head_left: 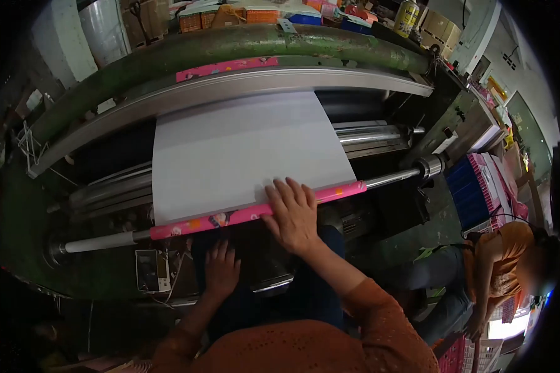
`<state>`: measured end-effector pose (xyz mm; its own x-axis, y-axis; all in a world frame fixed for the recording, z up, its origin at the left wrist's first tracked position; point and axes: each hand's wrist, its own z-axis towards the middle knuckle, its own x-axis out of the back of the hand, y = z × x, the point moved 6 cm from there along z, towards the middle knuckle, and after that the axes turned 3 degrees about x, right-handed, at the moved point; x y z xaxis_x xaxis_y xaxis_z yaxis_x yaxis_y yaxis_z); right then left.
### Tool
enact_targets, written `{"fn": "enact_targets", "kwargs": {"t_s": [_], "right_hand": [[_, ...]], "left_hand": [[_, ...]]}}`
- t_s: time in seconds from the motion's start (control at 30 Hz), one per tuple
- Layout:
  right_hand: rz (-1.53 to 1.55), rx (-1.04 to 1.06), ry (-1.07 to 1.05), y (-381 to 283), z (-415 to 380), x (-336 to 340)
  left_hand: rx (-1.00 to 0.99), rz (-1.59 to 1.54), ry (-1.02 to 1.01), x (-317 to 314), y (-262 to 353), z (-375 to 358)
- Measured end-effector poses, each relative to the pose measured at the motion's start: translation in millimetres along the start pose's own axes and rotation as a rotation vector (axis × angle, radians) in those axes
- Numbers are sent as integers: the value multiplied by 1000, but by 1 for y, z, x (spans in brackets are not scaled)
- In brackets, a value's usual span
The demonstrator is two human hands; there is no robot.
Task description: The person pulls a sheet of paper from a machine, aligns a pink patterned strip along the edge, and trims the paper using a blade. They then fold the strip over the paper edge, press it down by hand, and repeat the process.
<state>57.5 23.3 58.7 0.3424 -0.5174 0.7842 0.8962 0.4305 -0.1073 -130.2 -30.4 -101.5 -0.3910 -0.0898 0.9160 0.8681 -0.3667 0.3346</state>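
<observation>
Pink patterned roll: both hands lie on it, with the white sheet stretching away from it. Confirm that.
Not both hands: the head view shows only the right hand on the pink patterned roll; the left hand is off it, lower in the picture. The white sheet does stretch away from the roll.

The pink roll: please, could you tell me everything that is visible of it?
The roll is long, narrow, bright pink and slightly shiny, like printed paper or film, with orange and white figures. It lies crosswise on a metal shaft showing past both ends. A white sheet meets its far side; the right hand rests on top.
</observation>
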Motion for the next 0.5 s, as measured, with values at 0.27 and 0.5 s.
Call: {"fn": "enact_targets", "kwargs": {"t_s": [0.27,0.5], "right_hand": [[175,-163,434,65,127,33],[481,-655,251,183,252,37]], "left_hand": [[-33,102,-63,-16,-5,-4],[-39,42,12,-10,-7,-5]]}}
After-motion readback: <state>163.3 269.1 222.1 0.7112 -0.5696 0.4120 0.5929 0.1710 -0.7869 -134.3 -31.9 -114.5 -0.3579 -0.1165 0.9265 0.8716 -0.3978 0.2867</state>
